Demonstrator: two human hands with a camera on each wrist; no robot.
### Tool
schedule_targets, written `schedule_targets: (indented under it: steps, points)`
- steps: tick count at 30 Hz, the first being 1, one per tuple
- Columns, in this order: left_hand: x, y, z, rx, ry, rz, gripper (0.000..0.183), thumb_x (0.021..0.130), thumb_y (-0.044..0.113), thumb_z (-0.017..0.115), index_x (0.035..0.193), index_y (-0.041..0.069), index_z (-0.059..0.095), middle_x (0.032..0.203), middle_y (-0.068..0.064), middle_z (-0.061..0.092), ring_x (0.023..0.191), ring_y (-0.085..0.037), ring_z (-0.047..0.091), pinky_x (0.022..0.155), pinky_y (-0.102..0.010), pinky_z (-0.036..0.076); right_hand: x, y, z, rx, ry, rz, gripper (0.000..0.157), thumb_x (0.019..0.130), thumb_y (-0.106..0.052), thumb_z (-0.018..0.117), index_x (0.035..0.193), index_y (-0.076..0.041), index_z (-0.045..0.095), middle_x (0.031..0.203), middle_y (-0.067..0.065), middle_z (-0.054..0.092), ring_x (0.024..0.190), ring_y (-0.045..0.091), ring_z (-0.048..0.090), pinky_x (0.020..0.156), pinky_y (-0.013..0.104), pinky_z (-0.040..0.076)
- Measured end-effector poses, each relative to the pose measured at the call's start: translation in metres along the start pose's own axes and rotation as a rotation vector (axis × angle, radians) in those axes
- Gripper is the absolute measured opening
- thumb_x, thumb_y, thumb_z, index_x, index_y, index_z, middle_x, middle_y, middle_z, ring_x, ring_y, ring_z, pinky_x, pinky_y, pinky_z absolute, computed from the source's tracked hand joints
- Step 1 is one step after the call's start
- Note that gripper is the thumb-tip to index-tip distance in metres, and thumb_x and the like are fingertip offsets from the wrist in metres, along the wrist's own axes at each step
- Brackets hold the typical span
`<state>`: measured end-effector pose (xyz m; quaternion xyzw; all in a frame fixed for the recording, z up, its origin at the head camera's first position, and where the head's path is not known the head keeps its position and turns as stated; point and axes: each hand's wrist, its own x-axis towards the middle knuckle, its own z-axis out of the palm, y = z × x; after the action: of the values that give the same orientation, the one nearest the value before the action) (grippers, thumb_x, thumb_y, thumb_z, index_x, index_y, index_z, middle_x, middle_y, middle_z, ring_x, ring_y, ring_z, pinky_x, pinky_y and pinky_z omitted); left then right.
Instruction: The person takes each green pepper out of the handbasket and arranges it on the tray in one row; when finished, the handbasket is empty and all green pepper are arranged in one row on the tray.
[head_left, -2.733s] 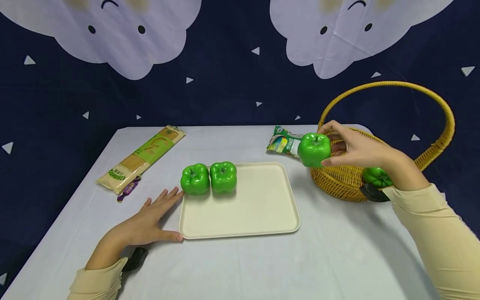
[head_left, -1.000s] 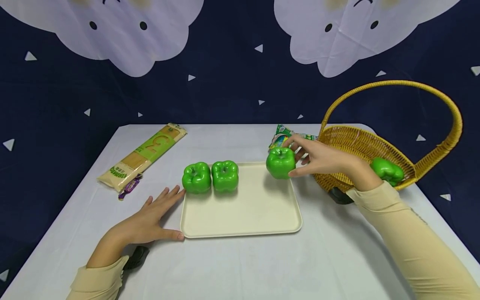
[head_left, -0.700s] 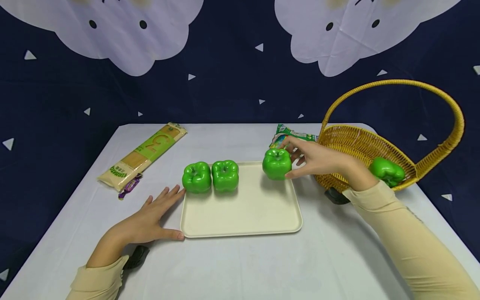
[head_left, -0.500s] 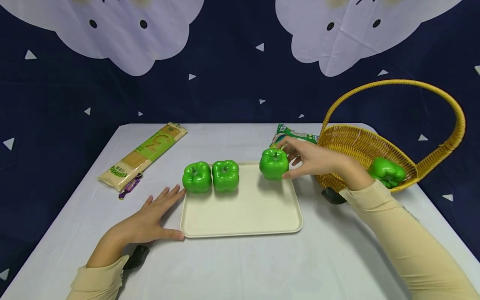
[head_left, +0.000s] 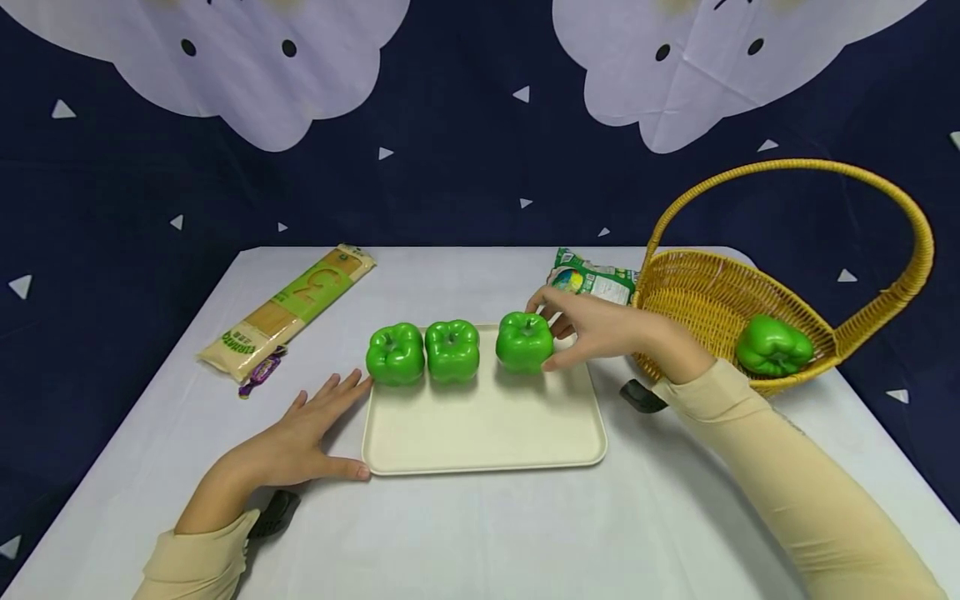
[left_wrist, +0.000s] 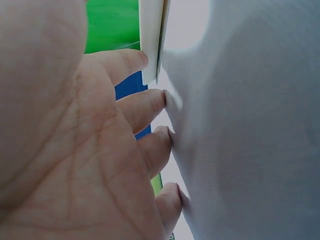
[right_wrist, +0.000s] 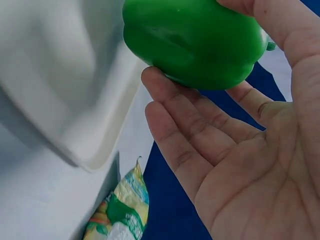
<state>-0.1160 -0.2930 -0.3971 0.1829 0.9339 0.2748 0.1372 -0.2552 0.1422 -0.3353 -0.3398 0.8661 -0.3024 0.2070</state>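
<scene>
My right hand (head_left: 592, 327) grips a glossy green bell pepper (head_left: 524, 342) between thumb and fingers, close over the back right of the cream tray (head_left: 480, 433). In the right wrist view the same bell pepper (right_wrist: 195, 42) is pinched, its stem pointing right. Two more green bell peppers stand side by side at the tray's back left, one at the corner (head_left: 395, 355) and one beside it (head_left: 452, 352). My left hand (head_left: 288, 446) is spread flat at the tray's left edge, thumb at the front corner. In the left wrist view its fingertips (left_wrist: 159, 97) rest on the tablecloth.
A wicker basket (head_left: 697, 292) with a tall handle stands at the right, holding another green bell pepper (head_left: 774, 345). Behind the tray lies a green snack packet (head_left: 600, 279). At the left are a noodle packet (head_left: 288, 312) and a purple-wrapped candy (head_left: 262, 372).
My right hand has carried the bell pepper from above the basket leftward over the tray, lowering it towards the other two. My left hand has stayed at the tray's edge.
</scene>
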Motion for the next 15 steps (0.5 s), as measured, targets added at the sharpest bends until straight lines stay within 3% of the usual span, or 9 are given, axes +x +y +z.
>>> schedule_targets:
  steps: [15]
  points:
    - [-0.001,0.001,0.0,-0.003,-0.004,-0.006,0.123,0.076,0.066,0.089,0.172,0.019,0.027,0.18,-0.022,0.016,0.164,-0.057,0.005,0.121,-0.086,-0.001,0.012,-0.005,0.007,-0.033,-0.041,-0.01,0.074,0.085,-0.024,0.092,0.143,-0.012,0.047,0.136,0.016,0.067,0.12,0.03,0.074,0.109,0.045,0.06]
